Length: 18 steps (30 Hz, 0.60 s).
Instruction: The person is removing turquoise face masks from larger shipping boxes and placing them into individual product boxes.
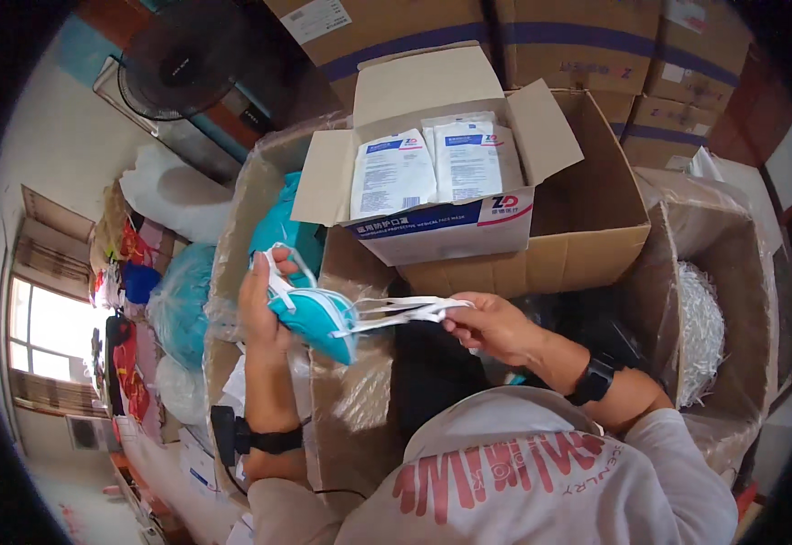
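Observation:
A teal face mask with white ear loops hangs between my two hands in front of my chest. My left hand is closed on the mask's left side, where white loops stand up past the fingers. White straps stretch from the mask's right edge across to my right hand, which pinches their ends between thumb and fingers. Just beyond the hands, an open white box holds packets, including a left white packet and a right white packet.
The white box rests on a large open brown carton. A plastic-lined carton on the left holds teal masks. At the right, another lined carton contains a heap of white straps. Stacked brown cartons and a black fan stand behind.

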Available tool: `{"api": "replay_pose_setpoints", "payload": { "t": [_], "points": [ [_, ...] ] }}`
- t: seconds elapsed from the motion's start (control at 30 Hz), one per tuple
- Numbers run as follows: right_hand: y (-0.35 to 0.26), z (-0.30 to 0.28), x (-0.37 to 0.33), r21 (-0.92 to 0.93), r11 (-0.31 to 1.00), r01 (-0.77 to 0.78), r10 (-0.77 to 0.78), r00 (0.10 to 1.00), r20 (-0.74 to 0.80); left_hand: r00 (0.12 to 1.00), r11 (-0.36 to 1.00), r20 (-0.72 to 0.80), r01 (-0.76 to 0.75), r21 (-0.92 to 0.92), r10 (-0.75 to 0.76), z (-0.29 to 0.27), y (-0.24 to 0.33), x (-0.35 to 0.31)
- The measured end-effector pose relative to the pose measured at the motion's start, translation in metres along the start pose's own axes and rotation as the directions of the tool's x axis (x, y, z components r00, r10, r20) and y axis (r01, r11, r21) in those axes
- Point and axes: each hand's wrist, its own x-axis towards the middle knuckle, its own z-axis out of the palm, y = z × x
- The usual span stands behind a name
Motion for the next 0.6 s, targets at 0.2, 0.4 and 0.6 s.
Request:
{"api": "replay_pose_setpoints", "payload": {
  "t": [0.2,0.4,0.6],
  "points": [
    [-0.016,-0.006,-0.014,-0.660,0.748,0.065,0.044,0.988,0.147,0.954,0.633,-0.053,-0.153,0.759,0.295,0.008,0.009,-0.009],
    [-0.017,-0.001,-0.008,-0.875,0.394,0.279,-0.135,0.960,0.246,0.812,0.738,0.548,-0.243,0.630,-0.200,0.066,-0.037,-0.046],
    [-0.023,0.002,-0.016,-0.939,0.172,0.296,-0.120,0.953,0.279,0.518,0.827,0.711,-0.013,0.562,-0.476,0.075,-0.090,-0.064]
  ]
}}
